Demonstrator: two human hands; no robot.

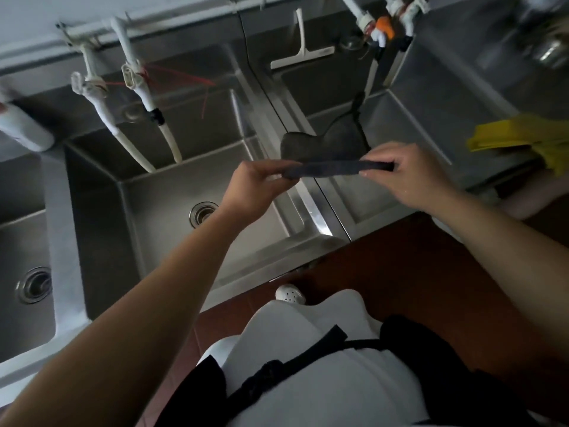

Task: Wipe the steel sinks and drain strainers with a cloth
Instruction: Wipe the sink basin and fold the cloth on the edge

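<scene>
A dark grey cloth (323,146) is stretched between my two hands above the rim that divides the middle sink from the right one. My left hand (255,183) pinches its left corner and my right hand (403,171) pinches its right corner; the rest of the cloth hangs away from me. The middle steel sink (160,211) has a round drain strainer (203,212) in its floor. The left sink (18,241) shows its own strainer (34,285). The right sink (385,124) lies under the cloth, its drain hidden.
White taps and hoses (135,97) hang over the middle sink; more taps (378,29) stand at the back right. A white squeegee (300,47) leans behind the right sink. A yellow cloth (517,134) lies on the right counter, a white bottle (21,127) at the left.
</scene>
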